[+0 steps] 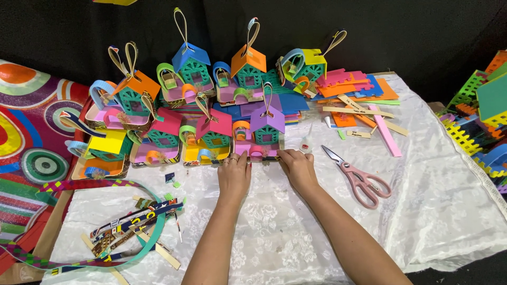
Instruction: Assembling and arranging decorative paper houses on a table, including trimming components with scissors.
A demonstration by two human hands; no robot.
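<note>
Head view: both hands, left hand (234, 177) and right hand (298, 170), rest fingers-down against the purple-roofed foam miniature house (265, 132) mid-counter, steadying its base beside pink-handled scissors (358, 178) on the white lace-covered counter (296, 232).

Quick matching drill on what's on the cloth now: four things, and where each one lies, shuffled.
Things:
1. pink scissors
2. glue bottle
3. purple-roofed house
4. scrap strips

Places:
A. at the fingertips of both hands
B. right of the right hand
C. far left of the left hand, near the cloth's edge
D. just beyond the right hand, beside the house

Pairs: 1-B, 2-D, 3-A, 4-C
</note>
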